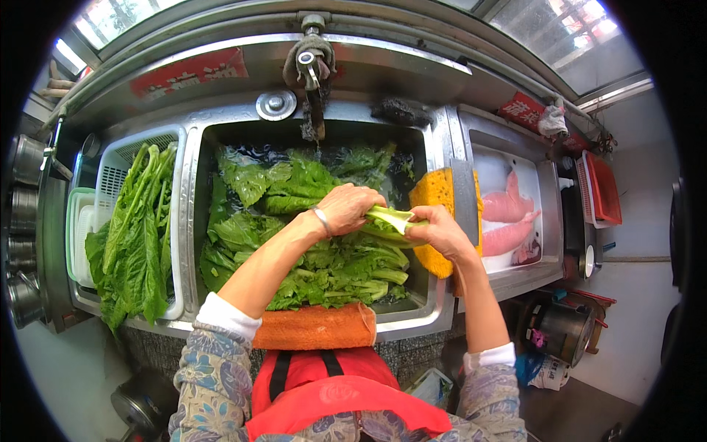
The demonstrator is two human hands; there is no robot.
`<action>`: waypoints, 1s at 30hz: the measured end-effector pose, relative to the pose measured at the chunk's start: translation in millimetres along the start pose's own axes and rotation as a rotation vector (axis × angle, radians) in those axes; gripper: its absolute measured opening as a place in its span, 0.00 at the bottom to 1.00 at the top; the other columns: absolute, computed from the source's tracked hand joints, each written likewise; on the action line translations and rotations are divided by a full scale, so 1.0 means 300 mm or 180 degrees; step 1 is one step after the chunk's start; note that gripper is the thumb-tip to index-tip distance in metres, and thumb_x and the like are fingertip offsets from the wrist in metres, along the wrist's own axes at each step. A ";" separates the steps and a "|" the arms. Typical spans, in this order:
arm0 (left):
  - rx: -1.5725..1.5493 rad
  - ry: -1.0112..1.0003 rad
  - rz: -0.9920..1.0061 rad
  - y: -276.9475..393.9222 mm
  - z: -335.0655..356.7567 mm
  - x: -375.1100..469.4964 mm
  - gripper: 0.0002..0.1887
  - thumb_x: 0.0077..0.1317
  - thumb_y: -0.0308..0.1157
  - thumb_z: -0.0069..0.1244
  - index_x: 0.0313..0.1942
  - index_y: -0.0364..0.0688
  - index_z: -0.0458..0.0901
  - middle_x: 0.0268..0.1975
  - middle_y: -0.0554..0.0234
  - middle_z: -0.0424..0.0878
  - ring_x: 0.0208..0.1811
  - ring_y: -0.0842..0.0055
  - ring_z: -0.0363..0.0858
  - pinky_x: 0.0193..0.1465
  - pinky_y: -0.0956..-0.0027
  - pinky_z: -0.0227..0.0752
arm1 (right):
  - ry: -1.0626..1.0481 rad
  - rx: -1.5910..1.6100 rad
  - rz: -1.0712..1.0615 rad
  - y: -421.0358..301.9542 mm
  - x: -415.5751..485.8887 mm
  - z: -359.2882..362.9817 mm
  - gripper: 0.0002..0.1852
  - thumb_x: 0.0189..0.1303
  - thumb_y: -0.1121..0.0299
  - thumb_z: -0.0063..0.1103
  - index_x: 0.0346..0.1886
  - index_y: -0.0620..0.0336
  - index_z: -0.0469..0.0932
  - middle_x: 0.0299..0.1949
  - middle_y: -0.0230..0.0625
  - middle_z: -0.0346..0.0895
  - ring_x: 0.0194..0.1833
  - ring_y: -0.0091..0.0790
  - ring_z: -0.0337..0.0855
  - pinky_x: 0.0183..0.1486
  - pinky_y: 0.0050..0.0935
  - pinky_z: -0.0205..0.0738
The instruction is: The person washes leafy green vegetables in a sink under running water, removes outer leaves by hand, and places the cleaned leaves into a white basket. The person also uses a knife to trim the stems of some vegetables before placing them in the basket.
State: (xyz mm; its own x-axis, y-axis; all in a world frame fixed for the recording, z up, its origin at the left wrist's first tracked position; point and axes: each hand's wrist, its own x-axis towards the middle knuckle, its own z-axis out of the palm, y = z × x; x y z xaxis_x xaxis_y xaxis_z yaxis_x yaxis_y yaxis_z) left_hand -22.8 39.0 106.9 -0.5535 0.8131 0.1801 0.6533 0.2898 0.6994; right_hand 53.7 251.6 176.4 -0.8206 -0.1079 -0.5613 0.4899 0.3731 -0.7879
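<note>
Over the water-filled steel sink (194,221), my left hand (351,209) grips a leafy green by its stalks (389,218). The cut, pale end of the bunch points right, where the fingers of my right hand (439,227) pinch it. Below both hands, many loose leafy greens (331,276) float and lie in the sink, some with thick pale stems towards the right. Leaves hidden behind my left hand and forearm cannot be made out.
A faucet (312,83) wrapped in cloth hangs over the sink. Left stands a plastic basket (113,171) with long greens. An orange towel (315,327) covers the front rim, a yellow sponge cloth (433,204) the right divider. Pink meat (505,235) lies in the right basin.
</note>
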 end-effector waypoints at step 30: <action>0.1633 -0.0286 -0.1150 -0.054 0.419 -0.338 0.16 0.51 0.26 0.55 0.43 0.41 0.80 0.52 0.54 0.76 0.54 0.61 0.72 0.61 0.56 0.62 | 0.0779 -0.2877 -0.0938 0.536 0.387 0.428 0.11 0.60 0.66 0.52 0.33 0.67 0.74 0.29 0.54 0.79 0.29 0.52 0.81 0.36 0.46 0.76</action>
State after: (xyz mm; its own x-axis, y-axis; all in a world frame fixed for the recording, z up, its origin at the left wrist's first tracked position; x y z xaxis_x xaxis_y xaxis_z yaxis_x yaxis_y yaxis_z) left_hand 87.6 15.3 -9.7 -0.7544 0.6516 -0.0798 0.6102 0.7408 0.2808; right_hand 75.1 180.7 -47.9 -0.9622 -0.1540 -0.2248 -0.0706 0.9378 -0.3400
